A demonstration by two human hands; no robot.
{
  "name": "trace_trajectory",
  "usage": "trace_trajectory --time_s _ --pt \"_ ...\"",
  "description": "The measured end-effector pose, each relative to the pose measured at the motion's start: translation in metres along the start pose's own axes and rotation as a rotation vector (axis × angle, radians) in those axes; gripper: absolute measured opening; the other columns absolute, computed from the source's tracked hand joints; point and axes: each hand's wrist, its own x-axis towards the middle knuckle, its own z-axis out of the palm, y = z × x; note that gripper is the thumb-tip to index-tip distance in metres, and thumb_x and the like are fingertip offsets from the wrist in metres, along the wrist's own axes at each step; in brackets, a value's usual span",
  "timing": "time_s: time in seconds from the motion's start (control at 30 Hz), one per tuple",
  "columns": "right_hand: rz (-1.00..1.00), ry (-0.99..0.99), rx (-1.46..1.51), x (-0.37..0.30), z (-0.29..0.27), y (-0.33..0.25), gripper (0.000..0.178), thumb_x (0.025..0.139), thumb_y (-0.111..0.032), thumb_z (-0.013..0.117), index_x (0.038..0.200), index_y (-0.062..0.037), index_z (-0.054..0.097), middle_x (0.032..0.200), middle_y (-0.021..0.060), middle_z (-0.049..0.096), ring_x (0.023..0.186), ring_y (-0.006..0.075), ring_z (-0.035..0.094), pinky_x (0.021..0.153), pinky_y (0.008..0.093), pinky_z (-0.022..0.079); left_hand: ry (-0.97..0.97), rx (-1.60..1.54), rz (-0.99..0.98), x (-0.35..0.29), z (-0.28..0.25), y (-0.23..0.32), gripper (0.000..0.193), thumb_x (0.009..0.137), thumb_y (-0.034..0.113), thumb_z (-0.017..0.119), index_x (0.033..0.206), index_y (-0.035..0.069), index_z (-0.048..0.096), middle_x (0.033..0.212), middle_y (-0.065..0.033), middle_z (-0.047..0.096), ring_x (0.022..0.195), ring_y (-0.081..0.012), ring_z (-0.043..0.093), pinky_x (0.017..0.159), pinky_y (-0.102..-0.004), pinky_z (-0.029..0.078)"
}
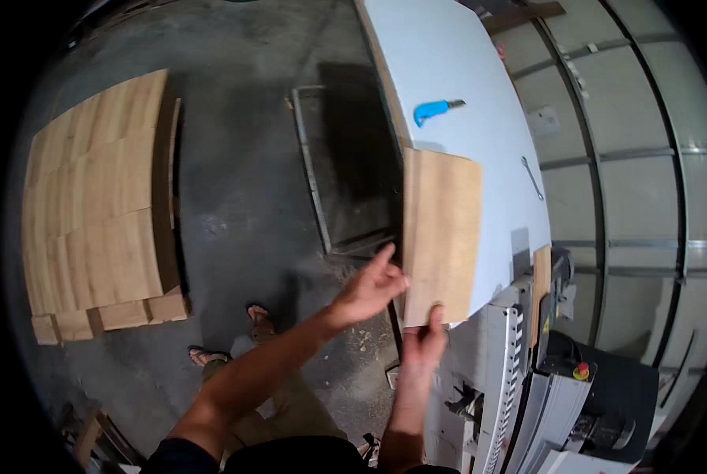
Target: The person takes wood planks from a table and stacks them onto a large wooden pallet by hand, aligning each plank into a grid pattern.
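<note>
A light wooden board lies along the left edge of the white tabletop, its near end by my hands. At that near end, my right hand grips the board, thumb on top and the other fingers mostly hidden beneath. My left hand is beside the board's long left edge, index finger stretched out and the fingers apart. Its fingertips come close to the edge; whether they touch it I cannot tell. Beyond the board's far end lies a blue utility knife with its blade end pointing right.
A wide stack of wooden boards stands on the grey floor at left. A metal frame is beside the table. A wrench lies at the tabletop's right edge. At lower right stands a machine with a red button.
</note>
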Motion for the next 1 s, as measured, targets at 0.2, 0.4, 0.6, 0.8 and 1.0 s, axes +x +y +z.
trace_trajectory --time_s 0.2,0.4,0.6,0.8,1.0 --pt "-0.373 -0.107 -1.017 0.024 -0.050 -0.053 0.044 0.078 -0.007 0.064 0.119 -0.0018 0.050 0.107 0.0133 0.057 0.095 0.0224 0.057 0.075 0.0275 0.049 0.060 0.403 -0.049 -0.118 -0.073 -0.031 0.031 0.089 0.026 0.054 0.106 0.000 0.056 0.094 -0.0125 0.060 0.091 -0.0172 0.056 0.077 -0.0315 0.044" --pt "-0.489 -0.015 -1.284 0.006 -0.036 0.011 0.038 0.080 -0.012 0.062 0.115 -0.0020 0.050 0.102 0.0119 0.057 0.092 0.0222 0.056 0.075 0.0289 0.048 0.500 0.683 -0.458 -0.331 -0.226 -0.097 0.029 0.083 0.030 0.054 0.087 0.002 0.057 0.085 -0.0147 0.061 0.083 -0.0279 0.060 0.069 -0.0391 0.044" --pt "-0.578 0.013 -1.461 -0.036 -0.029 0.102 0.034 0.083 -0.017 0.060 0.111 -0.0022 0.050 0.096 0.0106 0.057 0.089 0.0219 0.055 0.075 0.0304 0.047 1.309 0.222 -0.537 -0.572 -0.326 -0.193 0.032 0.080 0.034 0.060 0.088 0.004 0.066 0.075 -0.0075 0.063 0.065 -0.0198 0.060 0.059 -0.0347 0.047" --pt "-0.360 -0.052 -1.452 -0.116 -0.044 0.220 0.031 0.085 -0.023 0.058 0.107 -0.0024 0.051 0.090 0.0092 0.057 0.086 0.0217 0.054 0.075 0.0318 0.046 1.559 -0.397 -0.496 -0.709 -0.357 -0.175 0.031 0.083 0.027 0.059 0.095 0.000 0.063 0.079 -0.0054 0.062 0.067 -0.0144 0.058 0.059 -0.0299 0.049" --pt "0.395 -0.232 -1.446 -0.275 0.008 0.450 0.030 0.088 -0.031 0.057 0.102 -0.0036 0.053 0.086 0.0044 0.057 0.079 0.0187 0.052 0.069 0.0323 0.044 1.692 -0.572 -0.354 -0.832 -0.419 -0.117 0.029 0.085 0.028 0.058 0.095 0.002 0.062 0.079 -0.0047 0.061 0.069 -0.0137 0.058 0.063 -0.0296 0.049"
